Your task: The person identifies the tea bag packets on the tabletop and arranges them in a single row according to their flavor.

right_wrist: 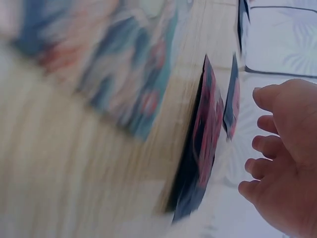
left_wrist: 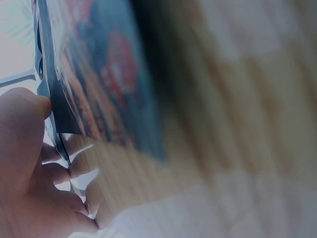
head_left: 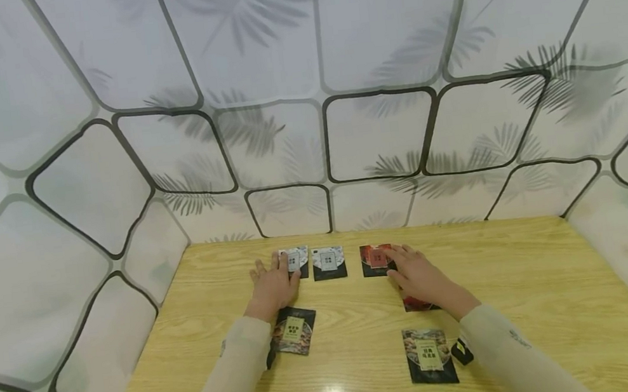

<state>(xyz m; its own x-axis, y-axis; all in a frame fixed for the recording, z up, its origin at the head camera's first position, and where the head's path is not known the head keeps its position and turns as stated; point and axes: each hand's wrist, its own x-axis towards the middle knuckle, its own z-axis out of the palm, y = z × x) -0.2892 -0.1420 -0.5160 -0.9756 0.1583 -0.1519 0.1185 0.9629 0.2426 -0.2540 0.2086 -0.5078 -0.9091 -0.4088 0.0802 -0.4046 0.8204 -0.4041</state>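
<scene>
My left hand [head_left: 274,286] lies over the left part of a white-and-black packet [head_left: 295,260] at the back of the table, its fingers extended. Just right of that packet is a second white-and-black packet [head_left: 329,263]. Reaching from the other side, my right hand [head_left: 418,274] has its fingertips at the right edge of a red-and-black packet [head_left: 376,260]. Another red packet [head_left: 417,304] lies below this hand, partly hidden by it. In the right wrist view, the fingers [right_wrist: 267,144] are loosely bent and grip nothing.
Nearer on the wooden table [head_left: 361,370] are two dark packets with yellowish labels: one packet [head_left: 294,331] beside the left forearm, the other packet [head_left: 430,355] beside the right sleeve. A patterned fabric wall [head_left: 376,132] rises behind the table's back edge.
</scene>
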